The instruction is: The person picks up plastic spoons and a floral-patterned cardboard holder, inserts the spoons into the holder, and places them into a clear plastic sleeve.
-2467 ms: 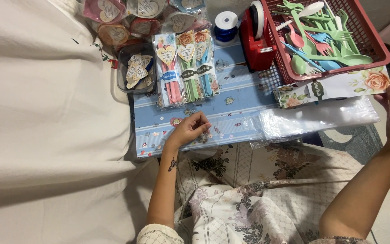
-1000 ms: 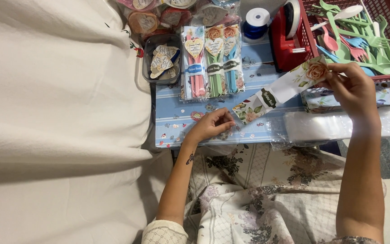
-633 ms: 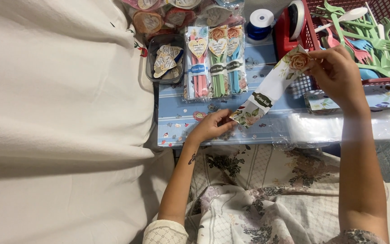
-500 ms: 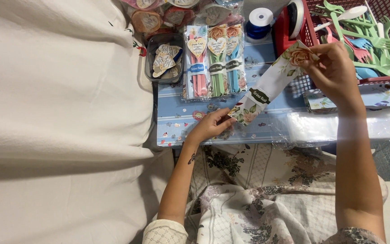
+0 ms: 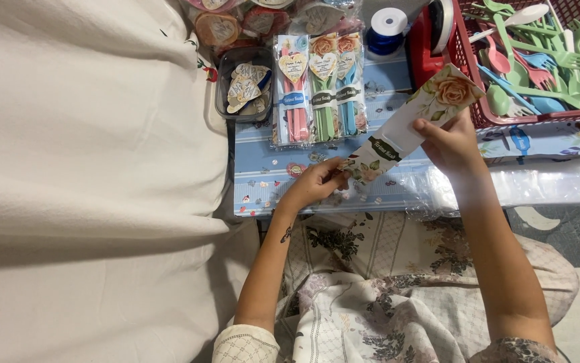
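1. Right hand (image 5: 452, 140) grips the upper part of a floral card sleeve (image 5: 414, 124); left hand (image 5: 318, 183) pinches its lower end — sleeve held slanted above the bench (image 5: 263, 185).
2. Done: three packed cutlery sets (image 5: 319, 87) lie finished on the bench.
3. Left, by judgement: loose cutlery remains in the red basket (image 5: 468, 64) — sleeve appears unfilled.
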